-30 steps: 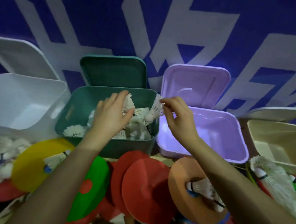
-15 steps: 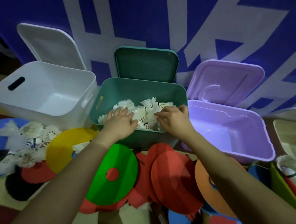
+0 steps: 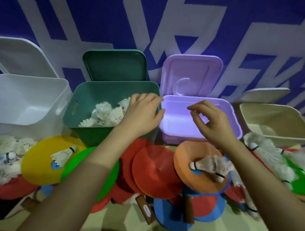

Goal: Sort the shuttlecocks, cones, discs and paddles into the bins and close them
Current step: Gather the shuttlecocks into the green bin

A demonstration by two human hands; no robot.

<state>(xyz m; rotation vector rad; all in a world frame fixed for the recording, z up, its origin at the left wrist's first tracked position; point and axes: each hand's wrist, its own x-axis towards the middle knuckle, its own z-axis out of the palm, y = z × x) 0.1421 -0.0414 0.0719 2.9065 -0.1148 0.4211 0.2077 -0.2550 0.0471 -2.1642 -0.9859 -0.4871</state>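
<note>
Both my hands empty: left hand (image 3: 142,114) flat over green bin (image 3: 80,110), w/ shuttlecocks (image 3: 105,115) inside; right hand (image 3: 210,123) loosely curled over purple bin (image 3: 234,114). More birdies, discs (image 3: 154,170) lie near, unsorted.

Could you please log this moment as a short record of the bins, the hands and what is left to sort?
green bin: lid open, shuttlecocks inside
purple bin: lid open, nothing seen inside
white bin: open, nothing seen inside
beige bin: open
left hand: over green bin's right rim, holding nothing
right hand: over purple bin, fingers loosely curled, holding nothing
unsorted: orange disc, yellow disc, loose shuttlecocks
</note>
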